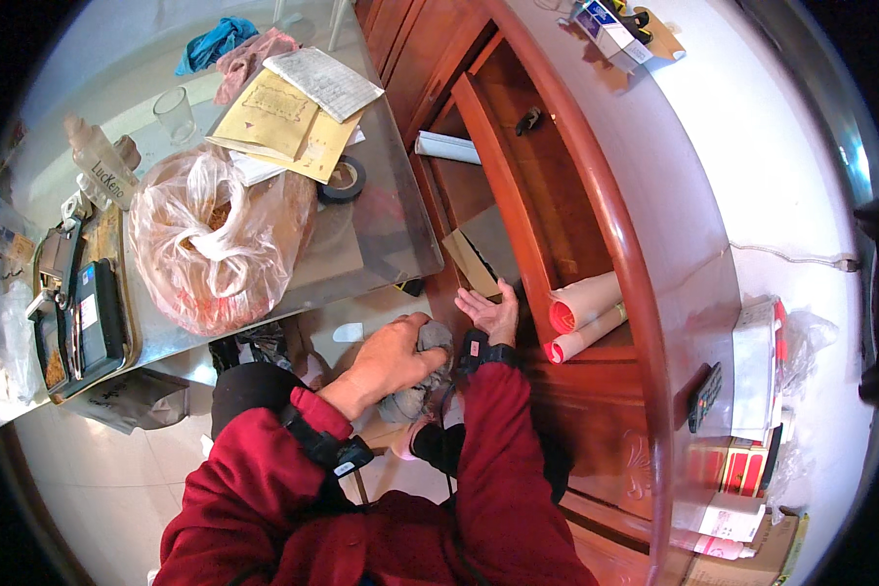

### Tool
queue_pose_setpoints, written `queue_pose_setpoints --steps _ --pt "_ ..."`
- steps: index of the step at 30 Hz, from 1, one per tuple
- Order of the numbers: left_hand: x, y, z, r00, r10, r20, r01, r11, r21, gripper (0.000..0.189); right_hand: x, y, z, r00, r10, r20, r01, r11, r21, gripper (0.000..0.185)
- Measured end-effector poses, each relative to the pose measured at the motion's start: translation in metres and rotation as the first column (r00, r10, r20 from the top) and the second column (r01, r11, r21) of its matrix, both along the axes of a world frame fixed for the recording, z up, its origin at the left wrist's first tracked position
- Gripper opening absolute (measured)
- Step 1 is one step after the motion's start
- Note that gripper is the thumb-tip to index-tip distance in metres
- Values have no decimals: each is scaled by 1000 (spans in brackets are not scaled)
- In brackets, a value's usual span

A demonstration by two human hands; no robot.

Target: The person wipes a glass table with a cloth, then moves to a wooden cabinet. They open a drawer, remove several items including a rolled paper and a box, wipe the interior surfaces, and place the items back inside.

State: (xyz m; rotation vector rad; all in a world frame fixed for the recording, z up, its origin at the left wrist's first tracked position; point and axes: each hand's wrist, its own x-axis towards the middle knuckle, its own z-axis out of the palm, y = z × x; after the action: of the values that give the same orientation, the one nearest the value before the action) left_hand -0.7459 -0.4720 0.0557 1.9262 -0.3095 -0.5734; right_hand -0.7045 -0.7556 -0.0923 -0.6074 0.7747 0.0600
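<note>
My left hand (392,359) is closed around a bunched grey cloth (436,348), part of which hangs down below the fingers. Palm up and fingers apart, my right hand (492,315) is at the front of an open compartment in a reddish wooden cabinet (535,282). Just beyond its fingertips stands a tan board or flat box (476,260) with a dark gap along its edge. Nothing shows in that hand. Rolled red-and-cream paper (590,300) rests in the compartment to the right.
A glass-topped table (322,282) at left bears a tied plastic bag (212,242), black tape roll (343,181), yellow booklets (275,110), drinking glass (175,116) and cash-box-like black case (95,315). A remote control (705,397) lies on the cabinet top. Another roll (447,146) sits inside.
</note>
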Motion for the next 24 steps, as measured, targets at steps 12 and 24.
queue_pose_setpoints --steps 12,24 --pt "-1 3 -2 998 40 44 -39 999 -36 56 11 -10 -8 967 -249 -59 255 955 149 73" --pt "-1 7 3 998 46 52 -44 998 -45 58 13 6 -22 908 -408 -91 409 913 -18 80"
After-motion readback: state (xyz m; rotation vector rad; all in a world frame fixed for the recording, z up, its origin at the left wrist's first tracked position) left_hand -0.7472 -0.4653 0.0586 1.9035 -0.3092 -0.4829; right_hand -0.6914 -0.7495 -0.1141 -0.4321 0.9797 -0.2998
